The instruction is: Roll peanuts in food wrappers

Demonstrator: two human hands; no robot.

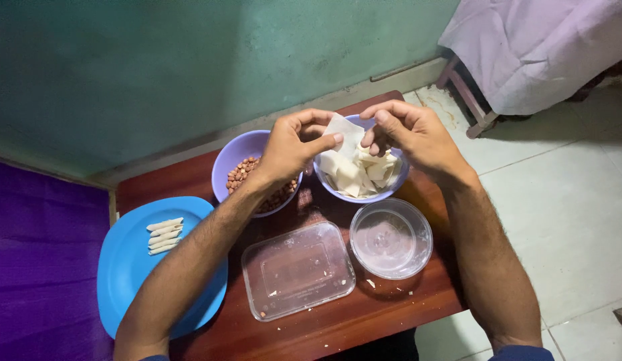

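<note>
My left hand (pixel 291 147) and my right hand (pixel 411 134) together pinch a thin white pastry sheet (pixel 344 130), held just above a lilac bowl (pixel 362 194) that contains several more white sheets. Under my left hand sits a second lilac bowl (pixel 232 155) with peanuts in it. A blue plate (pixel 130 267) at the left carries several rolled white pastry sticks (pixel 164 235) in a small stack.
A clear rectangular lid or container (pixel 297 271) and a clear round bowl (pixel 391 238) lie on the small brown wooden table (pixel 364 314). A green wall rises behind. A tiled floor and a cloth-covered stool (pixel 525 53) are at the right, purple fabric at the left.
</note>
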